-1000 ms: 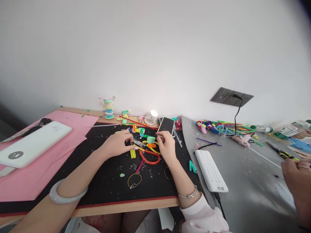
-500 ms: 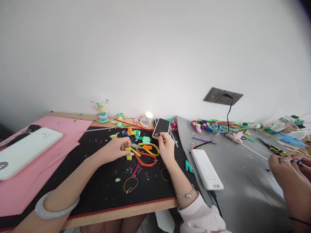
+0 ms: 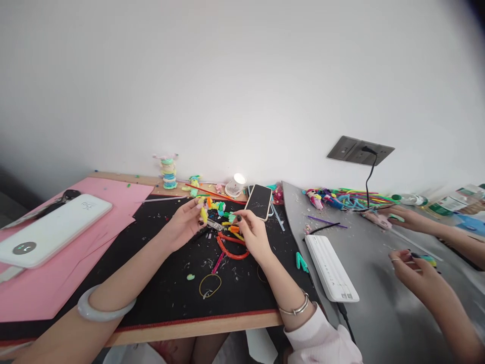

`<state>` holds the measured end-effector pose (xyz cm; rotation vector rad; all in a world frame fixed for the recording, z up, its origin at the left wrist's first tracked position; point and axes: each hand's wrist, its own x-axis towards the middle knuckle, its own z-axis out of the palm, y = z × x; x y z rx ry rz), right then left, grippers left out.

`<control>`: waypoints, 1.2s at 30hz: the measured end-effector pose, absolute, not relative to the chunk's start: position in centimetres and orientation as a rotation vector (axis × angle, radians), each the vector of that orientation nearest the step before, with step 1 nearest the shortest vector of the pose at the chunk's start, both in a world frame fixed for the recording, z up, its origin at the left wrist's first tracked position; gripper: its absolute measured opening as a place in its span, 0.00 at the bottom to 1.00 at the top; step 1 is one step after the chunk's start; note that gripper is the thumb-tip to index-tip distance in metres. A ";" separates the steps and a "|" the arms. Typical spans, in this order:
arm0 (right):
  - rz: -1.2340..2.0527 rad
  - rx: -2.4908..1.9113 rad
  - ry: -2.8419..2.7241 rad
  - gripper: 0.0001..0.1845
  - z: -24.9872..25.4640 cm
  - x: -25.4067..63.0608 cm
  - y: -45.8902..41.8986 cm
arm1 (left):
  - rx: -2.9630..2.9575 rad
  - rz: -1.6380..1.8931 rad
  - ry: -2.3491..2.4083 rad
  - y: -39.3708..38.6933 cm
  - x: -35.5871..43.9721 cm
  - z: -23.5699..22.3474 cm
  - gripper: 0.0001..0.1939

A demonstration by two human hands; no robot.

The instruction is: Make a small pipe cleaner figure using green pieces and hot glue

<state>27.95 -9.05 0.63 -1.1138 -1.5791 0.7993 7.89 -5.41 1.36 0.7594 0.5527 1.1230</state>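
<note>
Between the thumb and fingers of my left hand [image 3: 184,225] is a small folded yellow pipe cleaner piece [image 3: 203,213], raised above the black mat [image 3: 159,288]. My right hand [image 3: 254,237] is closed, fingertips at a mint green pipe cleaner bundle [image 3: 229,217]; whether it grips the bundle is unclear. Below the hands lie an orange-red loop [image 3: 233,255], a short orange piece [image 3: 234,229] and a magenta stick [image 3: 217,263]. A grey metal tool [image 3: 215,225] with its dark end partly hidden rests between my hands.
A phone [image 3: 259,202] and a paper cup [image 3: 235,185] stand behind. White power banks [image 3: 331,270] flank the mat, one on pink paper [image 3: 76,283]. At right, a co-worker's hand [image 3: 403,217] is at a pink glue gun [image 3: 377,219]; the other [image 3: 420,273] holds something colourful.
My left hand has lifted the yellow piece up. My right hand has come from the phone's edge to the green bundle. The co-worker's hands have parted, one reaching to the glue gun. The view has shifted.
</note>
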 end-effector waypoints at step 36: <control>1.573 -0.678 -1.118 0.32 1.9 28.7 -8.3 | 0.538 1.079 0.321 -4.9 7.4 1.0 0.04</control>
